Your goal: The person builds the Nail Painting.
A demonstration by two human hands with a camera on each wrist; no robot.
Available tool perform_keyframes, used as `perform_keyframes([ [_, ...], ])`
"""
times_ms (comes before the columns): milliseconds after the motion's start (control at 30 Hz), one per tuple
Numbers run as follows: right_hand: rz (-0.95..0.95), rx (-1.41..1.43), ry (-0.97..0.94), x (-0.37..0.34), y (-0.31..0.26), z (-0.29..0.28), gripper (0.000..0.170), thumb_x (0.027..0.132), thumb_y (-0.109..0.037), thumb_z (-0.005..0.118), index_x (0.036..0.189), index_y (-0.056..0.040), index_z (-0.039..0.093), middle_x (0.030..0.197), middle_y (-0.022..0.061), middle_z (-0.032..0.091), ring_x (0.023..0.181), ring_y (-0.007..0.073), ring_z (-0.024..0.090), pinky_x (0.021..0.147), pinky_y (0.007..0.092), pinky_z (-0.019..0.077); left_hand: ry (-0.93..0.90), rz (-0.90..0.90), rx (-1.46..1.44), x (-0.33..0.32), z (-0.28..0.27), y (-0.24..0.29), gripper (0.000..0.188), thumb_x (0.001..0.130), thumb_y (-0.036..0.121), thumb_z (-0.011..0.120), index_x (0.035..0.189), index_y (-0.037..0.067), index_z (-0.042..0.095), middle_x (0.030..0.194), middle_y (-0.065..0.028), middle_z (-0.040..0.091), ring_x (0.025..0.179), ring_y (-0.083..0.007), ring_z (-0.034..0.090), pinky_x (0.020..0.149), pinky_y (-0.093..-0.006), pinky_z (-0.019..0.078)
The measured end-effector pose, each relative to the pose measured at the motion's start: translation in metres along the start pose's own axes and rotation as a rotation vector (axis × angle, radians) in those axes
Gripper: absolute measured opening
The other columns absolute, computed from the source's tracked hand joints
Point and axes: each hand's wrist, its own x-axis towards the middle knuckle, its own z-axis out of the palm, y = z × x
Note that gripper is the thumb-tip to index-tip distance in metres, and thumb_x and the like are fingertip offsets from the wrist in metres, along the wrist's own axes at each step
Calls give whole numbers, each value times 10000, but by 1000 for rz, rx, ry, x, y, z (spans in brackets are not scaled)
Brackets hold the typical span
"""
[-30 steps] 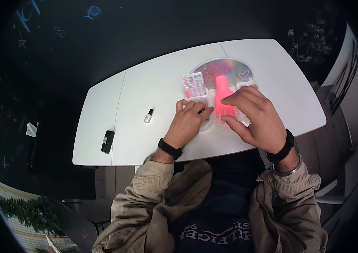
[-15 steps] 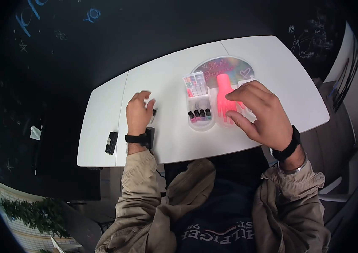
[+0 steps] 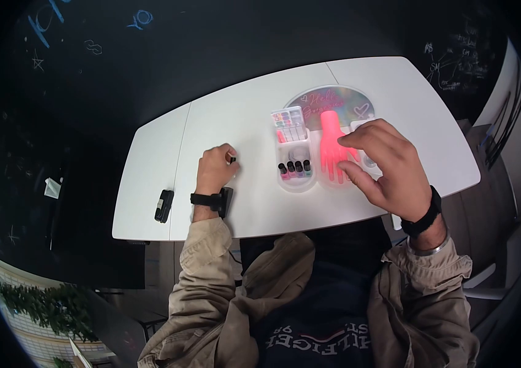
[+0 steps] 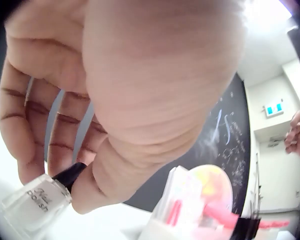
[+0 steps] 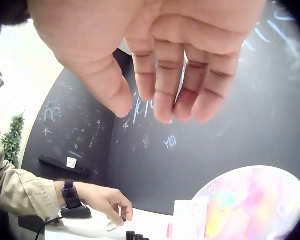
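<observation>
My left hand (image 3: 216, 168) pinches the black cap of a nail polish bottle (image 4: 37, 205) between thumb and fingers. The bottle is clear glass with whitish contents and tilts down from the fingertips; in the head view the hand mostly covers it. My right hand (image 3: 392, 168) hovers near a bright pink model hand (image 3: 333, 150), thumb and fingers spread apart with nothing between them. That model hand lies fingers toward me on a white manicure station (image 3: 297, 188). Several black-capped polish bottles (image 3: 295, 168) stand in a row in the station's left part.
Behind the model hand rises a rounded iridescent panel (image 3: 352, 101) with pink lettering. An opened white case (image 3: 289, 122) with small compartments stands at the station's back left. A black case (image 3: 163, 205) lies on the white table (image 3: 248, 208) at the left. Dark chalkboard walls (image 3: 229, 43) surround the table.
My left hand has moved left from the station's row of bottles to the lone nail polish bottle on the table and now pinches its cap. The right hand stays near the model hand.
</observation>
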Motion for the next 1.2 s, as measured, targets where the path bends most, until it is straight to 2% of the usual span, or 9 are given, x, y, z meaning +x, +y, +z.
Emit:
perform_keyframes([
  [100, 10, 13, 21, 2, 1, -2, 318, 880, -81, 863, 1164, -4, 743, 1002, 156, 727, 946, 368, 705, 827, 452, 595, 75, 98, -182, -12, -27, 37, 201, 842, 72, 866, 1024, 37, 791, 910, -121, 800, 754, -262, 790, 727, -376, 630],
  [200, 8, 1, 25, 3, 0, -4, 299, 868, -62, 857, 1141, -3, 749, 983, 151, 724, 938, 363, 703, 819, 452, 595, 79, 251, -264, -32, -43, 75, 195, 861, 62, 903, 998, 18, 772, 859, -76, 777, 687, -144, 740, 627, -295, 576],
  [333, 1, 3, 26, 3, -1, -6, 267, 868, -50, 851, 1111, -2, 752, 977, 145, 721, 933, 356, 704, 811, 449, 595, 114, 398, -283, -49, -30, 107, 279, 837, 140, 978, 988, 28, 772, 869, -82, 778, 663, -158, 726, 618, -310, 574],
  [500, -8, 1, 44, 3, -2, -9, 244, 866, -43, 848, 1086, -1, 752, 963, 139, 720, 935, 352, 706, 812, 445, 597, 104, 421, -70, -56, 4, 126, 271, 843, 204, 949, 998, 65, 775, 910, -81, 783, 719, -259, 758, 665, -395, 589],
  [600, -4, -17, 34, 4, -3, -13, 250, 845, 22, 876, 1068, 11, 764, 999, 150, 764, 963, 351, 743, 828, 430, 611, 96, 425, -37, -59, 14, 131, 267, 855, 235, 929, 1013, 84, 776, 916, -71, 774, 765, -294, 765, 689, -429, 590],
  [633, -8, -21, 48, 5, -3, -13, 233, 850, 4, 866, 1059, 7, 765, 983, 144, 751, 953, 350, 733, 825, 432, 609, 104, 422, -13, -61, 14, 133, 270, 859, 240, 927, 1021, 87, 774, 915, -68, 763, 785, -298, 772, 694, -436, 591],
  [933, -28, -42, 79, 4, 0, -12, 189, 857, -28, 850, 1026, -2, 770, 944, 130, 729, 920, 345, 716, 813, 437, 606, 91, 378, 17, -61, 19, 129, 264, 848, 301, 941, 983, 99, 838, 1029, -46, 760, 789, -292, 774, 703, -437, 603],
  [1033, -32, -43, 78, 5, 0, -13, 186, 853, -22, 853, 1018, -3, 770, 937, 128, 730, 914, 345, 716, 809, 437, 605, 163, 396, -25, -62, 8, 131, 263, 859, 317, 945, 981, 104, 851, 1003, -40, 758, 758, -285, 766, 682, -429, 597],
  [1200, -26, -49, 102, 7, -3, -19, 175, 848, -7, 859, 999, -8, 771, 930, 120, 736, 909, 342, 719, 799, 434, 604, 287, 471, -126, -69, -23, 133, 283, 850, 298, 972, 987, 85, 844, 945, -41, 747, 617, -219, 679, 582, -369, 544],
])
